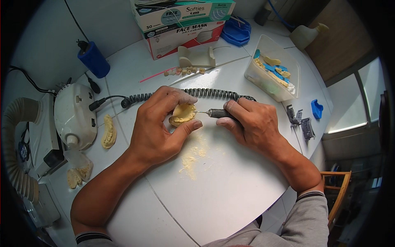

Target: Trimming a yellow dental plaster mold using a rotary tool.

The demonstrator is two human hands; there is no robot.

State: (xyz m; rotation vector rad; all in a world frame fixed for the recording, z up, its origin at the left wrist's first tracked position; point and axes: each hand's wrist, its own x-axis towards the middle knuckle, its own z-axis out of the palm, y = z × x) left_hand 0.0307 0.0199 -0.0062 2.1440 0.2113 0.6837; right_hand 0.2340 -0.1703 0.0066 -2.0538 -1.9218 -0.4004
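Observation:
A yellow plaster dental cast (183, 114) sits between the fingers and thumb of my left hand (158, 123), which is closed around it. My right hand (255, 123) grips a dark rotary handpiece (219, 113), its thin metal bur pointing left at the side of the cast. The tip meets or nearly meets the plaster; I cannot tell exactly. From the handpiece a black coiled cord (197, 93) runs behind my hands toward the white control unit (75, 115). Below the cast, yellow plaster dust (191, 160) is scattered over the white tabletop (210, 193).
Another yellow cast (109, 131) lies left of my forearm, near bagged casts (78, 175) and a ribbed hose (18, 144). Behind stand mask boxes (181, 39) and a grey holder (197, 57). At right are a plastic tub (269, 82) of plaster pieces and grey hinged articulators (302, 123).

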